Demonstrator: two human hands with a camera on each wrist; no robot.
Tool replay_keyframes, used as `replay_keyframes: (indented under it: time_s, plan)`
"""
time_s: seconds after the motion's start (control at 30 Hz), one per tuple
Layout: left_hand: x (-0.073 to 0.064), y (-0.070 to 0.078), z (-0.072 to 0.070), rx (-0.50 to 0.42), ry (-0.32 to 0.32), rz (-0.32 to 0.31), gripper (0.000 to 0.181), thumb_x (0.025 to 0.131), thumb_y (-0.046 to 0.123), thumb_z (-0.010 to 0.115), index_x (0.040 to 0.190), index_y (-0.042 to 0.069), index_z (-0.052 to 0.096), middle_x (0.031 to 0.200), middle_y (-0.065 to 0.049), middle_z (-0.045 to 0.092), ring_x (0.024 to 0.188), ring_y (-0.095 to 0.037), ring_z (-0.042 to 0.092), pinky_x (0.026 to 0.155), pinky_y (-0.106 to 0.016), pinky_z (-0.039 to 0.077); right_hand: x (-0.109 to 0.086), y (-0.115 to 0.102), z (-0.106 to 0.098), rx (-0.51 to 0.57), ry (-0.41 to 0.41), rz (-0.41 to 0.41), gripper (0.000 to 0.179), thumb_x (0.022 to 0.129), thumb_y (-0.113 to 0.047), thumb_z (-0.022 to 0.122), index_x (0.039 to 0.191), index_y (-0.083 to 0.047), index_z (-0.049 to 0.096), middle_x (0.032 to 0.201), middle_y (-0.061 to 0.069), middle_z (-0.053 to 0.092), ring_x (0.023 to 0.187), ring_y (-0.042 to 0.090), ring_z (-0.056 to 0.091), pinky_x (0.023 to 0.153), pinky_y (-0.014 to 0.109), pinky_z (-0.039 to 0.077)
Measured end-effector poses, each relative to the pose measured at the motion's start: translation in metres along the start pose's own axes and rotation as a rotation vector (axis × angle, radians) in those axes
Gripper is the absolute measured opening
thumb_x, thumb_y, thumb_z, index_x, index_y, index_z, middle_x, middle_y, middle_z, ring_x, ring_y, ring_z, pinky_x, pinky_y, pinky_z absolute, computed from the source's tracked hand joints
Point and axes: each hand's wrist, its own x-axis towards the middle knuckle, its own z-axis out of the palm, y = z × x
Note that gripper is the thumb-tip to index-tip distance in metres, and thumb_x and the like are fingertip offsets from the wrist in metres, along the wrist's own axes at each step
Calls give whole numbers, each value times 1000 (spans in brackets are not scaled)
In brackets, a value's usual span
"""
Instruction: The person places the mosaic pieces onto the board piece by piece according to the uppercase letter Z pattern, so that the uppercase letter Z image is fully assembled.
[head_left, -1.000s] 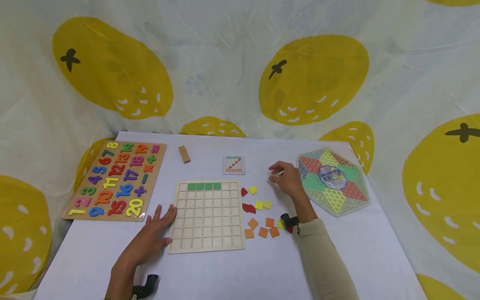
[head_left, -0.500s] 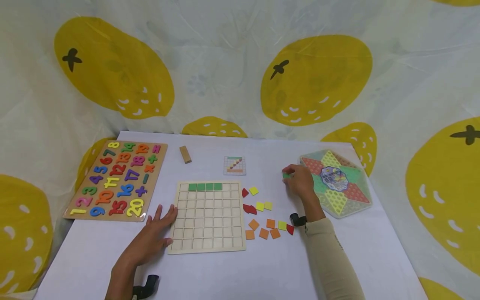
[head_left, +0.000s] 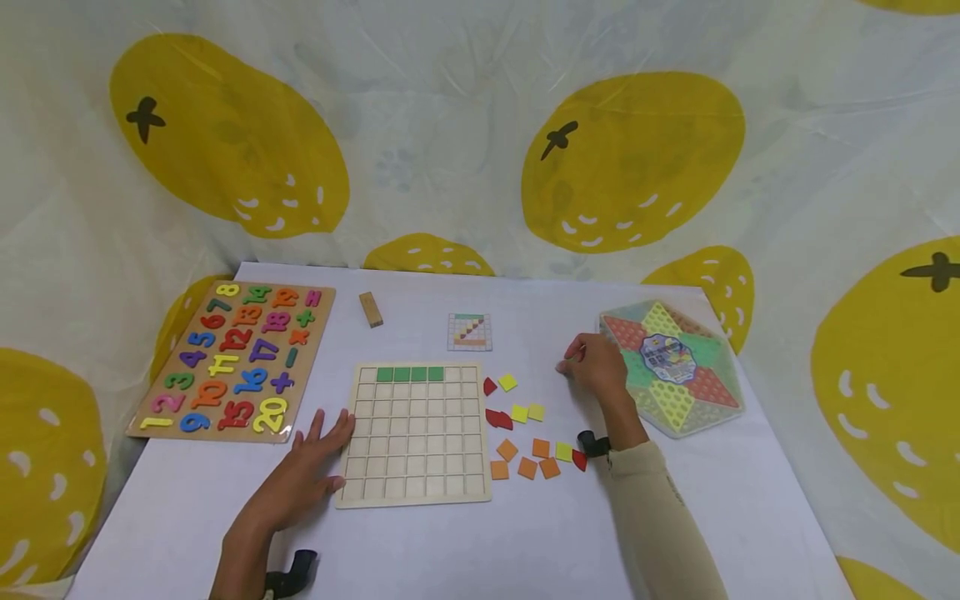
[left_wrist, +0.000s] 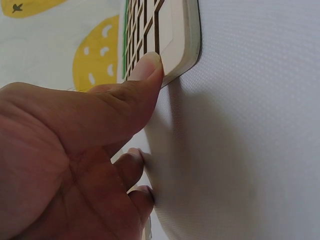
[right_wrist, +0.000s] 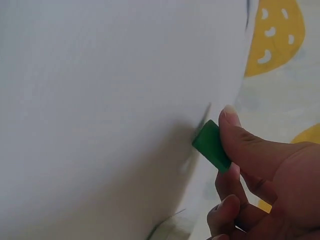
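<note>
A wooden grid board [head_left: 412, 433] lies at the middle of the table, with several green square tiles [head_left: 409, 374] in its top row. My left hand [head_left: 306, 471] rests along the board's left edge, fingers spread; in the left wrist view the thumb [left_wrist: 145, 75] touches the board's corner [left_wrist: 175, 40]. To the right of the board, my right hand [head_left: 596, 367] is over the table beside the hexagonal game board. Between thumb and finger it pinches a green tile [right_wrist: 212, 145], plain in the right wrist view but hidden by the fingers in the head view.
Loose orange tiles [head_left: 527, 467], yellow tiles [head_left: 520, 413] and red pieces [head_left: 498, 418] lie right of the grid. Behind it are a pattern card [head_left: 470, 332] and a wooden block [head_left: 371, 309]. A number puzzle [head_left: 232, 358] lies left, a hexagonal game board [head_left: 671, 367] right.
My right hand has shifted right toward the hexagonal board; a green tile showed at its fingertips half a second ago. Since then it has dipped slightly. My left hand has stayed put.
</note>
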Motion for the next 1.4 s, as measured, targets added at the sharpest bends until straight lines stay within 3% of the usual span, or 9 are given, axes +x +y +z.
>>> replay_keyframes:
  time_s: [0.17,0.4,0.6,0.73,0.9,1.1,1.4]
  plan:
    - [0,-1,0,8,3,1,94,88,1,81,167,19,32,175,-1,21,166,-40,-6,132,-65,-4,-12,-23,5,88,-38,-21,17,89,-21,88,87,-12,73,76,6,66,70,22,57,58,31,44]
    - [1,-1,1,9,1,1,95,88,1,81,167,19,31,175,-1,20,166,-40,-6,132,-65,-4,-29,-59,21,203,-61,-65,15,89,-20,87,86,-14,75,79,5,68,76,22,57,64,30,44]
    - [0,-1,0,5,-2,-2,95,88,1,81,167,19,31,175,0,20,166,-39,-7,132,-65,-4,-36,-85,36,271,-84,-119,13,90,-20,87,86,-15,76,81,4,69,79,23,59,68,31,46]
    - [0,-1,1,3,-1,-2,95,88,2,82,167,19,31,175,-1,21,166,-39,-7,132,-65,-5,-38,-103,48,292,-105,-109,12,91,-22,86,86,-17,76,81,2,69,80,22,60,67,31,47]
    - [-1,0,1,-1,3,-1,95,88,1,81,167,19,31,175,-1,21,166,-40,-7,132,-65,-5,-37,-121,63,289,-121,-123,12,92,-22,85,85,-18,77,79,1,70,73,20,62,60,30,46]
    - [0,-2,2,-2,0,5,95,88,0,81,167,19,31,175,-1,20,166,-40,-7,132,-65,-5,-34,-138,79,248,-88,-112,14,90,-23,86,81,-21,76,74,-4,69,72,16,64,61,30,46]
    - [0,-3,1,5,3,3,95,88,0,81,167,19,31,175,-1,20,166,-39,-7,132,-65,-5,-35,-154,86,79,-95,-141,14,92,-22,83,82,-21,74,76,-2,68,73,18,63,59,32,48]
